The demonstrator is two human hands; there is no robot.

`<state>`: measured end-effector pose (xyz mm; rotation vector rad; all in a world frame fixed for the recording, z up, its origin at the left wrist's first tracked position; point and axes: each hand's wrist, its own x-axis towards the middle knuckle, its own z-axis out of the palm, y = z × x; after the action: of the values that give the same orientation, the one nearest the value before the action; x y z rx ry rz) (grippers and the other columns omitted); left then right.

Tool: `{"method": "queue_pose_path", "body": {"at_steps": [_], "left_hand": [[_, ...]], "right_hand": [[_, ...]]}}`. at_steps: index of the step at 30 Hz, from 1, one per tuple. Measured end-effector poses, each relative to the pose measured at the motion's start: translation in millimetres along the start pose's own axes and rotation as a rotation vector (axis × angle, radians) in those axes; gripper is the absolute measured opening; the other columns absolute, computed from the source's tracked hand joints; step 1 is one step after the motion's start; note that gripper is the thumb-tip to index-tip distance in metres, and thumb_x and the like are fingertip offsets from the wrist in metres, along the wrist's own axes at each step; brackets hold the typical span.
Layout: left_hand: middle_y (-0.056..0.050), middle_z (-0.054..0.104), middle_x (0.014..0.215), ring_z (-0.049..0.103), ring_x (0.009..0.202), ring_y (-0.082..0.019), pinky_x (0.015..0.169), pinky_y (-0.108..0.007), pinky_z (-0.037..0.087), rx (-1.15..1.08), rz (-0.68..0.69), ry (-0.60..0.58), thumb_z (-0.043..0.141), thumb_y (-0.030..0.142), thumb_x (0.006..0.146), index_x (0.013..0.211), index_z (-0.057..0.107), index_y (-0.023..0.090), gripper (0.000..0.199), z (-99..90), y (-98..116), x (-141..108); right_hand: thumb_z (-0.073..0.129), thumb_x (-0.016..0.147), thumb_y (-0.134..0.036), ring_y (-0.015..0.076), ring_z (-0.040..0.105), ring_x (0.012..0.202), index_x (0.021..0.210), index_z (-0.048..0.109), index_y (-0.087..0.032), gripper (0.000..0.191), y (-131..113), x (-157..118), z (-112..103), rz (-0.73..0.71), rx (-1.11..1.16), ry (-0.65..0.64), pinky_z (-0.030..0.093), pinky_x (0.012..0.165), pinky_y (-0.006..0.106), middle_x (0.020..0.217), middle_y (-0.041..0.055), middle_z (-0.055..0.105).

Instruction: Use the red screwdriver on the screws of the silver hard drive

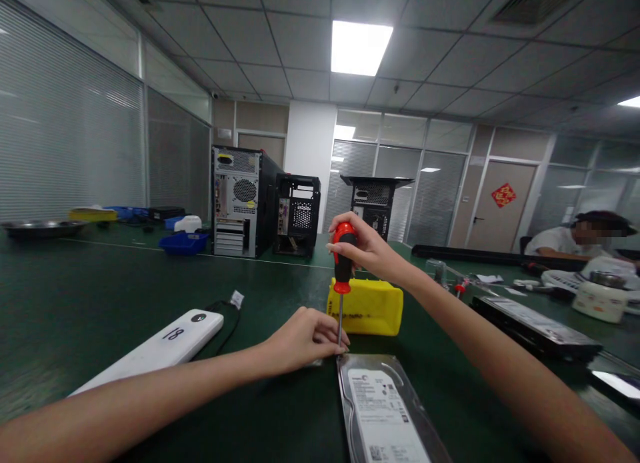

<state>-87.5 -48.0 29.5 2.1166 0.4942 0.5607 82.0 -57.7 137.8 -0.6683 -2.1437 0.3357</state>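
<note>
A red and black screwdriver (343, 266) stands upright, its tip at the far left corner of a silver hard drive (387, 410) lying on the green table. My right hand (363, 243) is wrapped round the screwdriver's handle from above. Low beside the shaft, my left hand (313, 336) has its thumb and fingers pinched together near the tip, at the drive's corner; whatever lies between them is too small to make out. Just behind the shaft is a yellow box (373, 308).
White power bank (165, 346) with a cable lies left. Computer cases (245, 203) and a blue tray (183, 243) stand farther back. More drives (540, 323), a lidded jar (600, 296) and a phone (617, 383) are right. A person (575, 236) sits at the far right.
</note>
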Motion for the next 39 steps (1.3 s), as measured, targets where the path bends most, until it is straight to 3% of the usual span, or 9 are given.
{"method": "queue_pose_path", "body": {"at_steps": [14,22,39], "left_hand": [[-0.008,0.071,0.095,0.067,0.087,-0.019,0.079,-0.028,0.052,0.022,-0.006,-0.010,0.064,0.024,0.077,0.096,0.068,0.012,0.023,-1.2,3.0,-0.3],[-0.011,0.071,0.096,0.067,0.089,-0.020,0.080,-0.031,0.052,-0.022,-0.002,-0.008,0.064,0.020,0.077,0.112,0.060,0.010,0.037,-1.5,-0.1,-0.1],[-0.011,0.071,0.096,0.067,0.088,-0.021,0.079,-0.029,0.052,-0.017,-0.034,0.007,0.064,0.021,0.076,0.106,0.064,0.010,0.032,-0.7,1.3,-1.0]], "right_hand": [[0.056,0.084,-0.030,0.0043,0.044,0.058,0.104,0.044,-0.022,0.025,1.3,-1.2,0.6,0.003,0.025,-0.003,0.038,0.045,0.014,0.087,-0.0010,0.042],[0.056,0.084,-0.032,0.0060,0.045,0.062,0.103,0.044,-0.021,0.025,4.5,0.0,0.9,-0.015,0.040,0.011,0.040,0.047,0.015,0.089,0.0000,0.044],[0.056,0.084,-0.035,0.0030,0.044,0.051,0.104,0.043,-0.022,0.027,0.5,-1.6,-1.9,0.049,0.015,-0.014,0.039,0.040,0.014,0.083,-0.0018,0.044]]}}
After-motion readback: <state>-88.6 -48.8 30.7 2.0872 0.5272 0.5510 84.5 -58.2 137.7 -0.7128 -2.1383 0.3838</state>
